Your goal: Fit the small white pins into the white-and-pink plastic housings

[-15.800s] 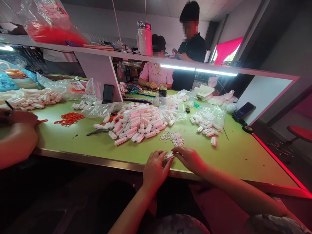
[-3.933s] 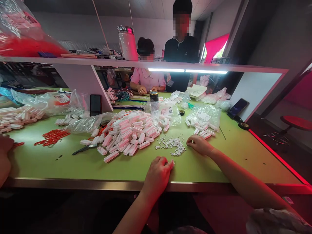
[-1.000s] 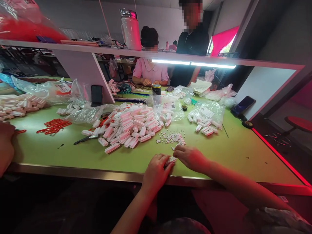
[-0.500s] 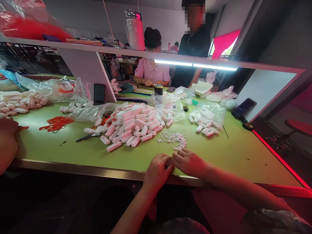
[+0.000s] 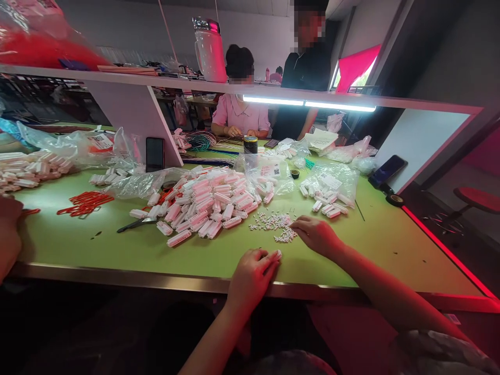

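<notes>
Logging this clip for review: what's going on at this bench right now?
A person sits at a green table. The left hand holds a small white part at its fingertips near the table's front edge. The right hand reaches into a scatter of tiny white pieces. A big pile of white connector housings lies behind. Another person's arm shows at far left.

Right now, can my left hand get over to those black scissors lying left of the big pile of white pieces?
Probably yes. The left hand rests near the table's front edge, curled on a small white piece, and bare green table lies between it and the scissors. You might have to set that piece down first.
</notes>
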`<state>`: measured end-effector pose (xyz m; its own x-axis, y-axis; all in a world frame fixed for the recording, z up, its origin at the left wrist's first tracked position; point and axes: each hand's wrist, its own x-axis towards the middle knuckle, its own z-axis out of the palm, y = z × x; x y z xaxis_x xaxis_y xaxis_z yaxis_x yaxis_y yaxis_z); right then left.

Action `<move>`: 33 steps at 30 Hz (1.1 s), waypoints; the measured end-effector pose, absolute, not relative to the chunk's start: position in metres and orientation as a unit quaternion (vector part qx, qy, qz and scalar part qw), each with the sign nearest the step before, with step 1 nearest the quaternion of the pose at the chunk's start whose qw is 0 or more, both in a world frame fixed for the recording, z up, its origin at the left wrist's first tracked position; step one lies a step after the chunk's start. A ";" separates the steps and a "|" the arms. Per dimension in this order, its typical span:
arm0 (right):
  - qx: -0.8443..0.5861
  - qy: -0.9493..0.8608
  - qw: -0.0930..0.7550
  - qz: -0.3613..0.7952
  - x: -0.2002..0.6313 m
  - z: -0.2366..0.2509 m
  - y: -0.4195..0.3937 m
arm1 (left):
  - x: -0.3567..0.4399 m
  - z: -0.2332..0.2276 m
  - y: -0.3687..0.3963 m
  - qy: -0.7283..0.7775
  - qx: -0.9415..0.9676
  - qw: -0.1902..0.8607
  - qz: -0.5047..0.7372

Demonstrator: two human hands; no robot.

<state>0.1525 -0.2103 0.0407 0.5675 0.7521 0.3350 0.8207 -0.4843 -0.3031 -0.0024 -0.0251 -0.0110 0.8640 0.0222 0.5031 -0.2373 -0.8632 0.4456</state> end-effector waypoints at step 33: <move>-0.913 -0.366 0.183 0.001 0.174 0.023 -0.215 | -0.005 -0.014 -0.025 -0.081 0.935 0.212 0.273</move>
